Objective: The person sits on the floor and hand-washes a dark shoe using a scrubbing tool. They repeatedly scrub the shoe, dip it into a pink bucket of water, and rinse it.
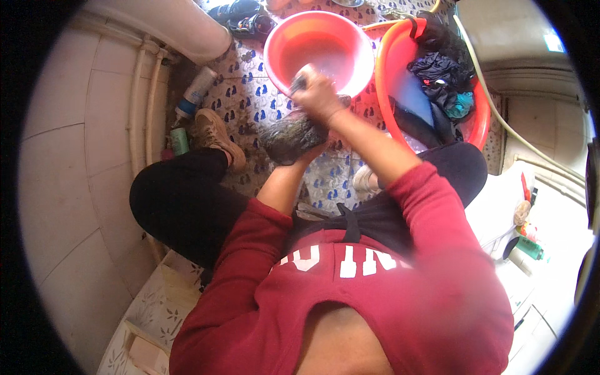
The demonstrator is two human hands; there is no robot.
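Note:
A dark, wet shoe [288,136] is held up between my knees, just below the near rim of a red plastic basin [273,70]. My left hand [315,151] supports it from below, mostly hidden by the shoe. Over its upper end my right hand [316,91] is closed around a small dark object [298,84], possibly a scrubbing brush; its shape is blurred. Cloudy water [318,51] lies in the basin.
A larger red tub [385,93] at the right holds dark clothes [440,79] and water. Dark shoes [251,26] lie left of the basin. A white bottle [197,91] and a green bottle [179,141] stand near wall pipes [137,108]. A pale hose [487,93] runs at right.

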